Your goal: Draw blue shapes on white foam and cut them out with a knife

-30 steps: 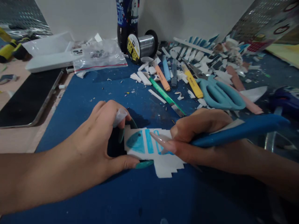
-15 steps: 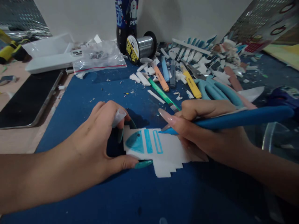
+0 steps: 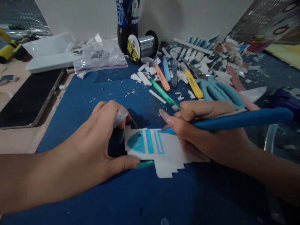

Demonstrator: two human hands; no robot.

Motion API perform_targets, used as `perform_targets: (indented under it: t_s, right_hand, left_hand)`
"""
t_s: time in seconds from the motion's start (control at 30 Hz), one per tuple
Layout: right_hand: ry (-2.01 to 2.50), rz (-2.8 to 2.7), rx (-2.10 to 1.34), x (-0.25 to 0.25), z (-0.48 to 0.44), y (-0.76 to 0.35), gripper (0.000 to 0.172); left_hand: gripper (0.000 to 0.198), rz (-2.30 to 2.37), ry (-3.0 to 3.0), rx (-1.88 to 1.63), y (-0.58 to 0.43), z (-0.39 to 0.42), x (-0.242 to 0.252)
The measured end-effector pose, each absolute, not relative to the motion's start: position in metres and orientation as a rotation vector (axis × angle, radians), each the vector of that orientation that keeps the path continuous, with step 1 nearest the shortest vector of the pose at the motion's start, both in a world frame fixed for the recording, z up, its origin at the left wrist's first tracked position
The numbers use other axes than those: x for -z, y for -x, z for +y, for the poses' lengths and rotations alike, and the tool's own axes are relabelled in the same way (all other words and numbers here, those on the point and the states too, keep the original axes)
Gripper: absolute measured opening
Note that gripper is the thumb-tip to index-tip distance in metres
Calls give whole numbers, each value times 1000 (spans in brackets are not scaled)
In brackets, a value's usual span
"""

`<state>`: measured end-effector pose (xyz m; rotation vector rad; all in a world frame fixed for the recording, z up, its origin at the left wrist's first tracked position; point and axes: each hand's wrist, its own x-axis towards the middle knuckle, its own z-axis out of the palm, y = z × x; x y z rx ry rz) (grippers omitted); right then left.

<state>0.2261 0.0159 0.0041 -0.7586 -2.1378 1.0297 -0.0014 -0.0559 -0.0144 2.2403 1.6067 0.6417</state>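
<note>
A white fish-shaped cutout (image 3: pixel 172 147) with stepped edges lies on the blue mat. Its head end is coloured blue with a dark eye; beside that are one filled blue stripe and one outlined stripe. My left hand (image 3: pixel 110 134) grips the cutout's left end, thumb along the near edge and fingers at the far edge, a pale wrap on one finger. Pinched in my right hand (image 3: pixel 201 131) is a blue marker (image 3: pixel 243 118), its tip touching the cutout by the top of the outlined stripe. My right hand hides the cutout's right end.
Behind my hands lie several highlighters (image 3: pixel 192 81), a green pen (image 3: pixel 162 92), blue-handled scissors (image 3: pixel 219 90) and white scraps (image 3: pixel 203 65). A wire spool (image 3: pixel 142 47) and a Pepsi bottle (image 3: pixel 127 25) stand farther back. At left are a phone (image 3: pixel 30 100) and a plastic bag (image 3: pixel 100 56).
The marker tip has shifted slightly left towards the top of the outlined stripe. My left hand keeps its grip on the cutout; the whole view has moved very slightly.
</note>
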Motion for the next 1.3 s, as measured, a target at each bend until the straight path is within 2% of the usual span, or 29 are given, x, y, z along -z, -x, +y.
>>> perform_targets:
  t_s: [0.53,1.0,1.3]
  right_hand:
    - [687,-2165,-949,-3,16,-226,44]
    - [682,-2148,-1268,-4,13,-228,48]
    - [697,-2172,-1026,-4,13,-227,46]
  left_hand:
    - [44,1638,-2212,-604,0,-57,13]
    - [41,1613,-2210,-631,1,-57,15]
    - [41,1626,-2202,-570,0,-57,11]
